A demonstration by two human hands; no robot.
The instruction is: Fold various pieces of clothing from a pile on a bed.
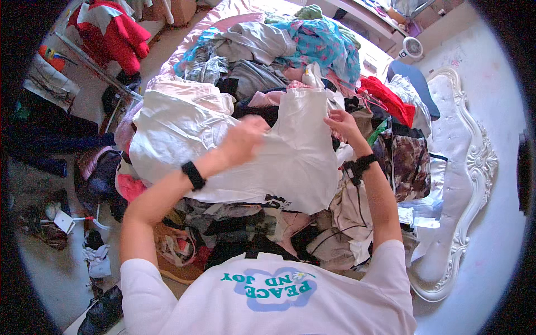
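A white cloth garment (289, 163) with black print near its lower hem is spread over the heap in front of me. My left hand (247, 140) is motion-blurred over the garment's middle, its fingers curled; whether it grips the fabric I cannot tell. At the garment's upper right edge, my right hand (345, 125) pinches the cloth between thumb and fingers. Beneath and around lies a large pile of mixed clothes. A cream folded cloth (192, 94) lies just beyond the garment's left part.
Behind the garment are grey clothes (257, 79) and a blue flowered cloth (326, 46) on a bed (184, 54). A red garment (389, 100) lies at right, near an ornate white tufted headboard (448, 167). A metal rack bar (96, 67) and a red-and-white garment (113, 33) stand left.
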